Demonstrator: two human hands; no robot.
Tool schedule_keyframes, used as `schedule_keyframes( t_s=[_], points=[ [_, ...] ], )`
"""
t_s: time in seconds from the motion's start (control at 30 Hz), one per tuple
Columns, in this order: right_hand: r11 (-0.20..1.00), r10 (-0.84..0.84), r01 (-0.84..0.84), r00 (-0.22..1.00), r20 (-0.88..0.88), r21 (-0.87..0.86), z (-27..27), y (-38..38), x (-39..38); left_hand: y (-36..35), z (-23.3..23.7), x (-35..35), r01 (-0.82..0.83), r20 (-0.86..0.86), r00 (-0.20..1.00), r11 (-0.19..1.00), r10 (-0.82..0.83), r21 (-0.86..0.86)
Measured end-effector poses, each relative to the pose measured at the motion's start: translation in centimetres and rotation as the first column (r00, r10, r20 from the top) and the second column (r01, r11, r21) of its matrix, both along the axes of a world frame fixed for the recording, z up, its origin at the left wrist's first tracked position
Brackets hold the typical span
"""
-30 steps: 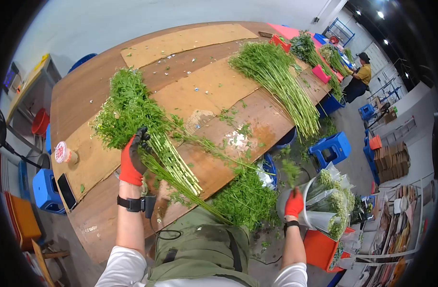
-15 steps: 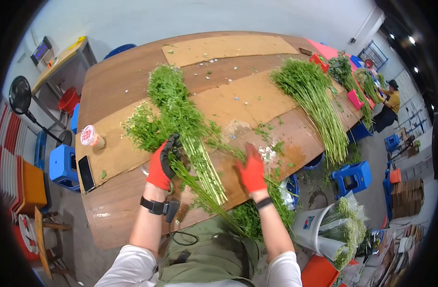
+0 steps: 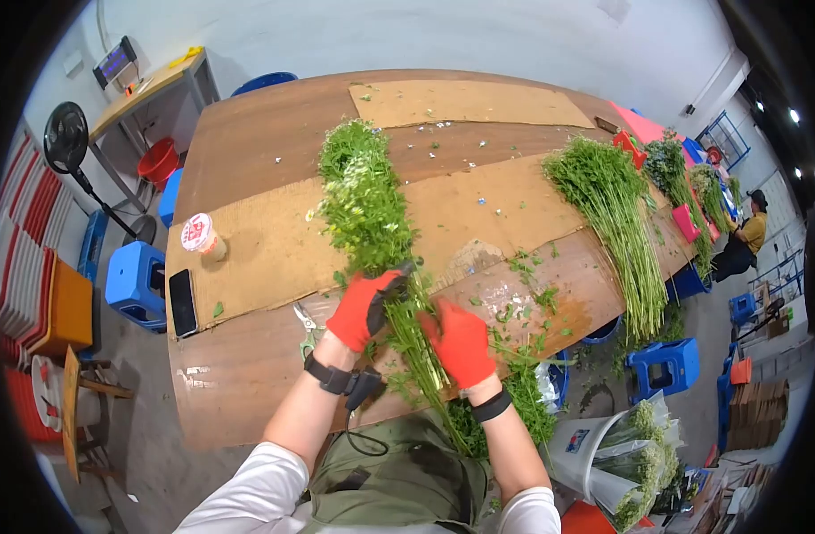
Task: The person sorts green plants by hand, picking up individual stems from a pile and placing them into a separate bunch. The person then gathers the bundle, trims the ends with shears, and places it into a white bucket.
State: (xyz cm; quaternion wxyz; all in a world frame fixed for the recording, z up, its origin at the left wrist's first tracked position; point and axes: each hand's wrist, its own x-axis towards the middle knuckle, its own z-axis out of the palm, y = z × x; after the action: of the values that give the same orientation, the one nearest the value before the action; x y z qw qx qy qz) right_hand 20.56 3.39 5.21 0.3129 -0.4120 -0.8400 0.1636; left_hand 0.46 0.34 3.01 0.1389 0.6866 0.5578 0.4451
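Note:
My left hand [image 3: 364, 310], in a red glove with a dark palm side, is closed around the stems of a leafy bunch of small white-and-yellow flowers [image 3: 358, 209]. The bunch lies over other cut greenery on the table, its stems [image 3: 421, 351] pointing toward my apron. My right hand [image 3: 461, 343], also red-gloved, is beside those stems with its fingers partly apart; whether they touch the stems is hard to tell. Scissors with green handles [image 3: 308, 334] lie left of my left wrist. Loose green foliage [image 3: 527, 400] hangs below my right hand at the table edge.
Another long-stemmed bunch [image 3: 616, 231] lies on the right of the table [image 3: 247, 392]. A lidded cup [image 3: 202, 236] and a phone [image 3: 183, 303] are on the left cardboard. Blue stools [image 3: 661, 369] and a bucket of wrapped flowers [image 3: 576, 454] stand right; a person [image 3: 747, 236] is farther off.
My left hand has moved right with the flower bunch, which now lies over the pile instead of left of it. My right hand has shifted slightly down and left, toward the stems. The scissors are now uncovered.

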Motion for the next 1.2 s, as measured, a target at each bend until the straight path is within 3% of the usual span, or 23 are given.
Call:
schedule_keyframes(
  t_s=[0.13,0.17,0.2,0.23,0.37,0.43,0.47,0.5,0.53,0.57,0.6,0.67,0.7,0.77,0.8,0.87,0.93,0.97,1.0,1.03,1.07,1.13,1.2],
  points=[
    [0.997,-0.061,0.052,0.984,0.165,0.057,0.3,-1.8,0.3,0.3,1.5,1.3,-0.036,-0.055,0.998,0.998,0.039,0.045],
    [0.997,-0.05,0.042,0.989,0.142,0.06,0.3,-2.3,1.3,0.2,1.9,1.3,-0.033,0.342,0.937,0.993,0.071,-0.115],
    [0.997,-0.038,0.03,0.992,0.121,0.067,0.3,-2.7,2.6,0.2,2.9,1.5,0.032,0.673,0.723,0.965,0.157,-0.26],
    [0.999,-0.034,0.028,0.988,0.151,0.042,-0.4,-3.3,4.7,0.3,3.7,1.7,-0.015,0.883,0.426,0.978,0.194,-0.208],
    [0.984,-0.161,0.176,0.927,0.34,-0.014,-6.4,-8.6,18.2,0.5,3.7,-3.1,-0.081,0.906,0.391,0.987,0.161,-0.14],
    [0.967,-0.194,0.245,0.887,0.42,-0.071,-8.1,-12.0,24.3,-0.5,5.4,-3.1,-0.042,0.662,0.744,0.995,0.092,-0.091],
    [0.945,-0.206,0.301,0.856,0.473,-0.132,-8.3,-12.9,26.3,-0.6,5.9,-2.8,-0.025,0.663,0.745,0.996,0.076,-0.086],
    [0.937,-0.235,0.328,0.849,0.474,-0.122,-8.2,-13.1,27.6,-0.4,6.4,-2.2,-0.097,0.349,0.936,0.985,0.043,0.14],
    [0.932,-0.27,0.358,0.795,0.543,-0.061,-7.9,-13.6,29.1,-0.2,7.4,-1.0,-0.071,-0.001,0.997,0.922,0.077,0.38],
    [0.918,-0.319,0.397,0.726,0.61,0.007,-7.5,-14.4,30.9,-0.6,8.7,0.2,0.062,0.554,0.829,0.997,-0.078,0.047],
    [0.866,-0.447,0.496,0.712,0.542,0.062,-6.1,-14.4,31.2,-0.3,9.7,0.8,0.165,0.716,0.686,0.986,-0.129,0.02],
    [0.81,-0.567,0.582,0.744,0.353,0.075,0.6,-12.4,27.2,-0.2,12.2,2.5,0.429,0.991,0.106,0.903,-0.083,0.03],
    [0.873,-0.473,0.484,0.872,0.127,-0.065,4.6,-11.4,24.1,-0.5,13.1,4.5,0.463,0.99,0.099,0.885,-0.097,0.04],
    [0.955,-0.25,0.195,0.934,-0.255,-0.223,10.8,-10.5,16.8,-1.5,14.9,9.0,0.354,0.644,0.701,0.933,-0.307,0.059],
    [0.963,-0.173,0.092,0.932,-0.318,-0.252,11.4,-10.0,13.7,-1.9,15.8,10.4,0.379,0.434,0.819,0.922,-0.376,0.083],
    [0.984,-0.135,0.11,0.974,-0.184,-0.137,9.9,-9.1,8.5,-1.8,16.9,13.1,0.327,0.376,0.841,0.919,-0.389,0.219],
    [0.985,-0.139,0.125,0.982,-0.13,-0.116,10.3,-8.6,7.5,0.3,16.5,10.1,0.466,0.935,0.26,0.879,-0.243,0.099],
    [0.989,-0.117,0.111,0.991,-0.062,-0.098,10.6,-8.3,7.6,1.8,16.0,8.7,0.403,0.972,0.011,0.891,-0.235,0.211],
    [0.995,-0.097,0.095,0.994,-0.05,-0.041,8.5,-8.1,8.8,3.0,16.3,5.1,0.615,0.856,-0.058,0.657,-0.514,0.437],
    [0.997,-0.078,0.078,0.996,-0.041,0.004,5.3,-8.4,10.6,3.8,16.2,1.9,0.302,0.928,0.094,0.898,-0.361,0.319],
    [0.995,-0.089,0.091,0.994,0.056,-0.032,4.0,-9.0,12.6,5.2,13.9,-2.3,0.177,0.889,0.337,0.948,-0.311,0.265],
    [0.987,-0.113,0.126,0.985,0.127,-0.098,1.4,-10.4,16.4,5.8,12.3,-4.5,0.384,0.879,0.202,0.861,-0.432,0.335],
    [0.96,-0.137,0.176,0.973,0.183,-0.218,0.1,-12.3,19.7,7.6,8.4,-5.0,0.316,0.941,0.18,0.923,-0.285,0.219]
  ],
)
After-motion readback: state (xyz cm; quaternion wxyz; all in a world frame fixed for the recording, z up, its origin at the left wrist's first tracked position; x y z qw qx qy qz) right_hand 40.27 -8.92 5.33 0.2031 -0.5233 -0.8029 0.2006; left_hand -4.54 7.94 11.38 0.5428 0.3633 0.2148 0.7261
